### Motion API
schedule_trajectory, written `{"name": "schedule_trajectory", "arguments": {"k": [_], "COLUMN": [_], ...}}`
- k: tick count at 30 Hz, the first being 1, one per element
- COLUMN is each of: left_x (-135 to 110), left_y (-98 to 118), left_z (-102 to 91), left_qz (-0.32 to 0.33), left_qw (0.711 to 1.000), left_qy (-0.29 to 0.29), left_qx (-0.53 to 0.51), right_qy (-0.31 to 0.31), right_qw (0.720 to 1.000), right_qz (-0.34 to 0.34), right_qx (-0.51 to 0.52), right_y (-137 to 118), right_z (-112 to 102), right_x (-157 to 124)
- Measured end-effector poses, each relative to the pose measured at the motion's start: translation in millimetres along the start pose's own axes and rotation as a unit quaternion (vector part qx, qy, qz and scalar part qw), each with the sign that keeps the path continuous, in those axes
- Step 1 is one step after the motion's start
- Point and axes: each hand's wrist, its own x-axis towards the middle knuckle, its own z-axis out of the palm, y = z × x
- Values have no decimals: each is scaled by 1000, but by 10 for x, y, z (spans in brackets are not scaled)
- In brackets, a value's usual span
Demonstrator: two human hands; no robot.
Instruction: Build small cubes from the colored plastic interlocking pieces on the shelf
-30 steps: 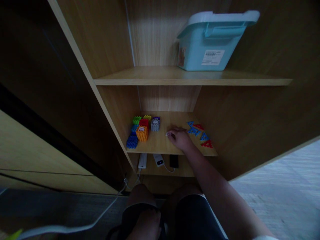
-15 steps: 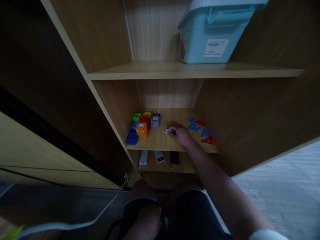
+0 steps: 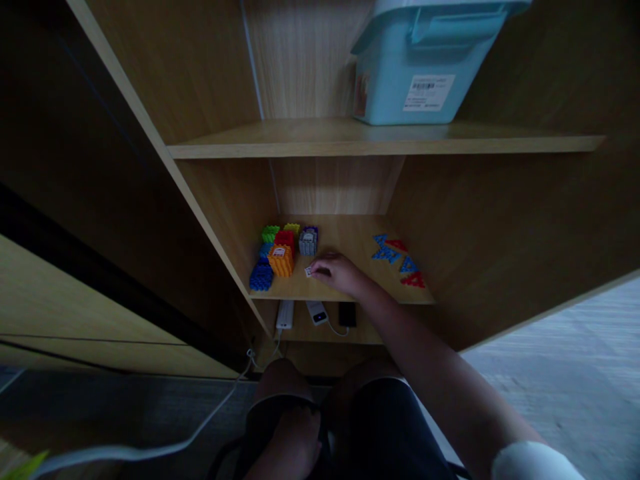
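Note:
My right hand [image 3: 337, 273] reaches onto the lower shelf [image 3: 345, 290] of a wooden cabinet, fingers pinched on a small white piece [image 3: 309, 271]. It sits just right of a cluster of coloured toy blocks: an orange block [image 3: 281, 261], a blue block [image 3: 262, 276], a red block [image 3: 285, 239], a green block [image 3: 271, 233] and a grey block [image 3: 309, 241]. Flat blue and red triangle pieces [image 3: 397, 260] lie to the right of the hand. My left hand [image 3: 290, 445] rests closed on something dark on my lap.
A light blue lidded storage box [image 3: 420, 63] stands on the upper shelf [image 3: 380, 143]. Under the lower shelf lie a white power strip [image 3: 285, 314], a white charger [image 3: 317, 311] and a black device [image 3: 347, 313]. A white cable [image 3: 150, 450] trails over the floor at left.
My right hand has slid left along the lower shelf with the small white piece, from mid-shelf to beside the orange block. The view has tipped slightly downward.

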Motion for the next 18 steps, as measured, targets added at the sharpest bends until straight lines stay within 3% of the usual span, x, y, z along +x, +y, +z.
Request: {"name": "schedule_trajectory", "arguments": {"k": [10,18], "left_x": [77,96], "left_y": [-57,-62], "left_z": [94,102], "left_qz": [4,1], "left_qw": [1000,1000], "left_qy": [13,8], "left_qx": [3,7], "right_qy": [42,37], "right_qw": [993,991], "right_qz": [83,74], "right_qx": [-70,-107], "right_y": [-185,-160], "right_z": [221,233], "right_x": [252,244]}}
